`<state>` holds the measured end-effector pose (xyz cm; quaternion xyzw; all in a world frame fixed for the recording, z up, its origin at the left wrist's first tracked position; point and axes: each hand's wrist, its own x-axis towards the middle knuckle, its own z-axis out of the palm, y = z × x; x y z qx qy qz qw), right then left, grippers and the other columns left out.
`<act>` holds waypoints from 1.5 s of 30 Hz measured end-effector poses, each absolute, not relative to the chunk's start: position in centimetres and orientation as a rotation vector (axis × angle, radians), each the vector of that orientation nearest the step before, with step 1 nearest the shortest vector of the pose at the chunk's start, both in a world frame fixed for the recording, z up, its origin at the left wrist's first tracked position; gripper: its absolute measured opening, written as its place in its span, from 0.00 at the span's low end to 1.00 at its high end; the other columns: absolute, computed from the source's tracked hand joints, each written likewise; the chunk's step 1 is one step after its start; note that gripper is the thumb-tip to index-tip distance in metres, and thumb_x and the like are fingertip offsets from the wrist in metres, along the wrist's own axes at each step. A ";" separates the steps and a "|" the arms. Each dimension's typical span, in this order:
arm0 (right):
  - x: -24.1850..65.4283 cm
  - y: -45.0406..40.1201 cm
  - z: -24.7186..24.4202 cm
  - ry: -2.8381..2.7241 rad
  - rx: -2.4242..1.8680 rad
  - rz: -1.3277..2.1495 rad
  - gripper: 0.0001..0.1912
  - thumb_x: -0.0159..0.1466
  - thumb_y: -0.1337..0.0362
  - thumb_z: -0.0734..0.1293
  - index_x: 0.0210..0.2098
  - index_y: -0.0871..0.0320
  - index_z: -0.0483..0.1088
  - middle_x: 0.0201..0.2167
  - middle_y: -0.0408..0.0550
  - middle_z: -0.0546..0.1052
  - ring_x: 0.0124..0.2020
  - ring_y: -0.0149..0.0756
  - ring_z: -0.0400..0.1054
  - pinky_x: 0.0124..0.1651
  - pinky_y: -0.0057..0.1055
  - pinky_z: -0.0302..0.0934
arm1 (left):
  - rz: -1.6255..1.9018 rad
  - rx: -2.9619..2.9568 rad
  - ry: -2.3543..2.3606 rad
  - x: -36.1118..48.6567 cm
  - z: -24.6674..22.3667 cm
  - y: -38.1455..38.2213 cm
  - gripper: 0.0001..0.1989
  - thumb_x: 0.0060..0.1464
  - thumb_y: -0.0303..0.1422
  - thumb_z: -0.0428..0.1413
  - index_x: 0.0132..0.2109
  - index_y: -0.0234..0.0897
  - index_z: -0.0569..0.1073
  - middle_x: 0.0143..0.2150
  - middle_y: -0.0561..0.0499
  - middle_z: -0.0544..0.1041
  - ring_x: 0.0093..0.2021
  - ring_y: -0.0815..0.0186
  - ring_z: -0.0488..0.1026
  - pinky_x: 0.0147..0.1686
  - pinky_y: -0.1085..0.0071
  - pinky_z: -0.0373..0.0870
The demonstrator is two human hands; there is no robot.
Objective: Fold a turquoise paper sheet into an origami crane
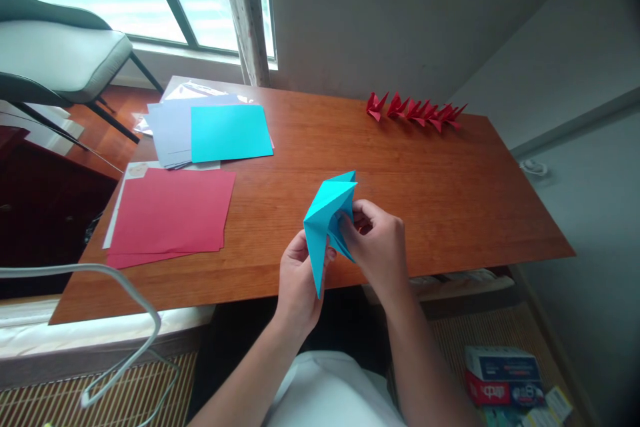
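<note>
A folded turquoise paper figure [326,210] with several pointed flaps is held up over the table's front edge. My left hand [300,277] grips it from below on the left, its fingers partly hidden behind a flap that points down. On the right side, my right hand [380,240] pinches a flap, with the thumb pressed inside the fold. Some of its fingertips are covered by the paper.
Red sheets [173,210] lie at the table's left, with a turquoise sheet [231,133] on pale papers behind them. Several red folded paper figures [420,111] stand in a row at the back right. A white cable [135,293] loops at lower left.
</note>
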<state>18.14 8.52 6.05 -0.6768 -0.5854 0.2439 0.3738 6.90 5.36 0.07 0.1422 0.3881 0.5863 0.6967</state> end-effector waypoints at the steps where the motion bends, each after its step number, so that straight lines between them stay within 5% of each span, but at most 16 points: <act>1: 18.1 8.6 6.0 -1.486 -1.730 0.631 0.08 0.62 0.63 0.67 0.26 0.56 0.73 0.22 0.39 0.75 0.24 0.31 0.68 0.30 0.28 0.55 | 1.311 0.317 0.868 6.9 0.1 5.4 0.09 0.47 0.32 0.71 0.31 0.38 0.78 0.29 0.56 0.75 0.32 0.73 0.70 0.37 0.76 0.69; 11: 17.7 8.9 5.6 -1.398 -1.738 0.723 0.07 0.59 0.62 0.68 0.26 0.55 0.68 0.22 0.38 0.74 0.24 0.31 0.66 0.30 0.28 0.55 | 1.316 0.324 0.882 6.9 0.0 5.4 0.09 0.47 0.33 0.71 0.33 0.39 0.79 0.30 0.57 0.76 0.32 0.73 0.70 0.37 0.77 0.70; 19: 18.0 9.0 5.3 -1.451 -1.728 0.681 0.16 0.68 0.55 0.63 0.27 0.56 0.68 0.21 0.40 0.69 0.26 0.32 0.64 0.30 0.29 0.52 | 1.332 0.326 0.847 7.0 0.7 5.6 0.09 0.50 0.36 0.70 0.35 0.38 0.78 0.32 0.54 0.75 0.34 0.71 0.71 0.39 0.74 0.72; 39: 17.9 8.8 5.5 -1.701 -1.588 0.425 0.12 0.68 0.63 0.62 0.27 0.56 0.69 0.26 0.43 0.72 0.29 0.34 0.65 0.34 0.31 0.56 | 1.373 0.313 0.877 6.9 1.1 5.8 0.11 0.45 0.32 0.72 0.32 0.38 0.77 0.30 0.56 0.73 0.32 0.73 0.68 0.34 0.76 0.68; 45: 18.0 8.9 5.6 -1.531 -1.695 0.621 0.14 0.65 0.60 0.65 0.23 0.55 0.67 0.20 0.40 0.70 0.25 0.33 0.66 0.29 0.29 0.55 | 1.344 0.364 0.908 6.8 0.8 5.5 0.09 0.48 0.33 0.70 0.31 0.38 0.77 0.29 0.56 0.73 0.30 0.72 0.67 0.34 0.76 0.67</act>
